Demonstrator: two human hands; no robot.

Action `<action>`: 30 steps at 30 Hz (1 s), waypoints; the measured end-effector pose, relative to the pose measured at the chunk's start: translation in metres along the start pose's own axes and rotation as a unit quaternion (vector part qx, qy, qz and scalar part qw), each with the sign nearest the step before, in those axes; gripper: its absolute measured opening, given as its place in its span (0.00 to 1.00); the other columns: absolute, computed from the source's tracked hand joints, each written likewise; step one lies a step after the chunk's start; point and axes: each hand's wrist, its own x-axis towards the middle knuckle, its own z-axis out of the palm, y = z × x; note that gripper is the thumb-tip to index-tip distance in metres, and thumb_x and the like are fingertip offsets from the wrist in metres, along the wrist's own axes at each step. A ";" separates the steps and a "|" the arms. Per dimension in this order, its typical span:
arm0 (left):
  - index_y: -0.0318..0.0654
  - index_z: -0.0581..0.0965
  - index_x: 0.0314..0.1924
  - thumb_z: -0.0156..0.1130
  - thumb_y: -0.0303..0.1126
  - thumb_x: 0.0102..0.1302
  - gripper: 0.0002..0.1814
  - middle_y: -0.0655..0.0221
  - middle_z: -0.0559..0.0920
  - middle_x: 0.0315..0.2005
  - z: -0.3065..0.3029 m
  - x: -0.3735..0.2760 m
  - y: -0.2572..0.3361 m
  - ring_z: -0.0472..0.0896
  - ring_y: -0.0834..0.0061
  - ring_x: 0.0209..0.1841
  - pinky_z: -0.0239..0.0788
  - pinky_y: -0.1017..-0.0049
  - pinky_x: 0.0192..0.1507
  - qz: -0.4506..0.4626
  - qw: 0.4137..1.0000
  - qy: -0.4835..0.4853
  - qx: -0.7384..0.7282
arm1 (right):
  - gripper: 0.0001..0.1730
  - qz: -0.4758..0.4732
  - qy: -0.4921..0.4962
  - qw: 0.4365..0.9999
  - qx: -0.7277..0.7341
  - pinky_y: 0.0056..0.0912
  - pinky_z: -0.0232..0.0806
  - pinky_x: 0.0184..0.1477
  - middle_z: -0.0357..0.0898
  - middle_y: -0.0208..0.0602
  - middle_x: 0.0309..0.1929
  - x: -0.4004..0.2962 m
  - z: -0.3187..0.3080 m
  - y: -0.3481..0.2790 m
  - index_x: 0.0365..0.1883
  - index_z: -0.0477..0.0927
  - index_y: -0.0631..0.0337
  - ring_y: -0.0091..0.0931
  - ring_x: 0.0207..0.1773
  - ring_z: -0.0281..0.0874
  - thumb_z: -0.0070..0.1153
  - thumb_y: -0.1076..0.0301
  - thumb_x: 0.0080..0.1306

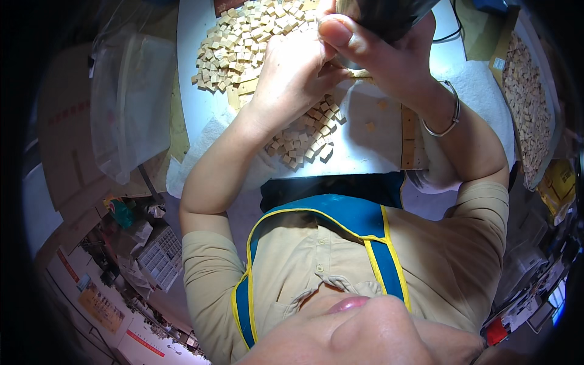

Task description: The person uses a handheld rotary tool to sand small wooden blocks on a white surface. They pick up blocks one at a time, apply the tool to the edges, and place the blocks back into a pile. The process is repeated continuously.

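My left hand (292, 68) and my right hand (388, 61) meet over the work surface, the right thumb close against the left fingers. A dark, glossy rounded object (388, 18) is just above my right hand and hides part of it. Below the fingers shows a bit of a metal cylinder (349, 62). Whatever the fingertips hold is hidden or too bright to make out. Beyond my left hand lies a large pile of small wooden cubes (237, 50). A smaller group of wooden cubes (310, 132) is scattered under my left wrist. A metal bracelet (451, 109) circles my right wrist.
A wooden strip with holes (407, 137) lies under my right forearm. White towelling (479, 86) pads the table's edge on the right. Farther right is a tray of small wood pieces (524, 109). On the left stands a translucent plastic bin (146, 100) beside a cardboard box (68, 114).
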 end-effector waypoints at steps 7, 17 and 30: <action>0.38 0.84 0.39 0.79 0.36 0.56 0.15 0.60 0.84 0.33 0.004 0.000 -0.003 0.86 0.58 0.35 0.77 0.64 0.40 -0.017 1.000 0.007 -0.009 | 0.49 -0.102 -0.079 0.977 -0.170 0.33 0.74 0.59 0.78 0.45 0.60 0.021 -0.001 -0.022 0.73 0.61 0.71 0.30 0.60 0.80 0.74 0.77 0.56; 0.37 0.83 0.42 0.79 0.35 0.56 0.17 0.58 0.83 0.35 0.005 0.000 -0.004 0.85 0.56 0.37 0.78 0.62 0.41 -0.032 0.999 -0.001 -0.022 | 0.50 -0.062 -0.066 0.994 -0.063 0.31 0.74 0.59 0.78 0.44 0.60 0.011 -0.001 -0.008 0.75 0.60 0.70 0.28 0.60 0.79 0.74 0.78 0.56; 0.37 0.81 0.46 0.79 0.30 0.55 0.20 0.58 0.83 0.36 0.005 -0.002 -0.003 0.86 0.57 0.38 0.79 0.63 0.42 -0.019 0.999 0.013 -0.036 | 0.50 -0.064 -0.100 0.989 -0.086 0.31 0.72 0.61 0.79 0.42 0.61 0.016 -0.003 -0.014 0.74 0.62 0.69 0.27 0.60 0.79 0.75 0.74 0.56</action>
